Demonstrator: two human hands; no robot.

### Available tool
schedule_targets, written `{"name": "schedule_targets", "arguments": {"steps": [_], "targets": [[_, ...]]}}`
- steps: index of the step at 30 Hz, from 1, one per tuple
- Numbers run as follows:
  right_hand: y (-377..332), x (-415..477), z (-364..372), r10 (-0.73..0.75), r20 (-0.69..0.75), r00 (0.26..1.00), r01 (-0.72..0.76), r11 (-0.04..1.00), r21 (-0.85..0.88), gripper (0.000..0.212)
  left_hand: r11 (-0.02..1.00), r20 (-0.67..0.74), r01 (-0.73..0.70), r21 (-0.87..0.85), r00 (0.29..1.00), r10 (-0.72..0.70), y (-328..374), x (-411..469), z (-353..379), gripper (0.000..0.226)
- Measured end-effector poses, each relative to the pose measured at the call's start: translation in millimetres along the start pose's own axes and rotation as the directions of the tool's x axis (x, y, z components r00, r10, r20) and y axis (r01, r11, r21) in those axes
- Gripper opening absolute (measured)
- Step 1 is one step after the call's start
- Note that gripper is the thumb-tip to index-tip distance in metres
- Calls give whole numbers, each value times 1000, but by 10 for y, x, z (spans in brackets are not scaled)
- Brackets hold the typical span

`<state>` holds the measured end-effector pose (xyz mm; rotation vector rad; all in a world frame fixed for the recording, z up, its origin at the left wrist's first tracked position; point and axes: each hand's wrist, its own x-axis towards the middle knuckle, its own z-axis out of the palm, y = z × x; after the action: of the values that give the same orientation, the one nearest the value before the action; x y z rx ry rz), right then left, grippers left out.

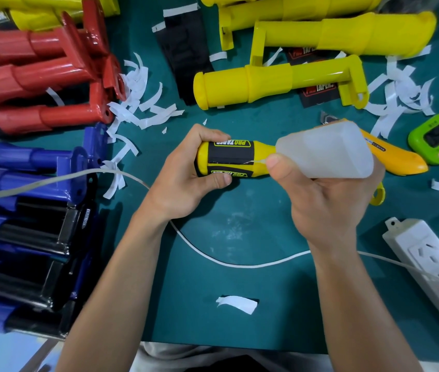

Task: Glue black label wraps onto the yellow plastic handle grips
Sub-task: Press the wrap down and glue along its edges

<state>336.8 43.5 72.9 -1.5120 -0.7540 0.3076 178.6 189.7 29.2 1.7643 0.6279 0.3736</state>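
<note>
Gripping the yellow handle grip [260,157] with its black label wrap [230,158] above the green table [240,224], the left hand [183,178] steadies it while the right hand [326,200] squeezes a translucent glue bottle [328,151], nozzle at the wrap's seam.

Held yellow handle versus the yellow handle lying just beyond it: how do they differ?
The held handle wears a black label wrap; the lying handle is bare yellow. The held handle is gripped by the left hand, with the nozzle of the glue bottle in the right hand at its seam; the lying handle rests untouched on the mat. Both are yellow plastic.
</note>
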Motion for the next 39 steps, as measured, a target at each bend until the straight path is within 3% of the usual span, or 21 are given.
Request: {"name": "schedule_targets", "arguments": {"steps": [12,19,24,31,39], "targets": [[35,2,-56,18,-27,999,-19,1000,-22,21,1000,7,-9,-22,1000,10,-18,-12,-2,47],[0,12,-68,-13,-16,1000,13,1000,-10,14,1000,12,-14,-16,1000,14,-28,-17,-5,46],[41,5,-92,13,-32,999,-13,1000,-1,25,1000,9,-17,-15,1000,17,-23,-8,-2,46],[64,26,-75,45,-12,999,-43,994,105,15,1000,11,-7,-28,1000,7,-36,-11,-11,47],[18,1,46,64,50,997,-69,992,108,15,999,10,-8,-38,1000,8,-3,-4,2,46]]}}
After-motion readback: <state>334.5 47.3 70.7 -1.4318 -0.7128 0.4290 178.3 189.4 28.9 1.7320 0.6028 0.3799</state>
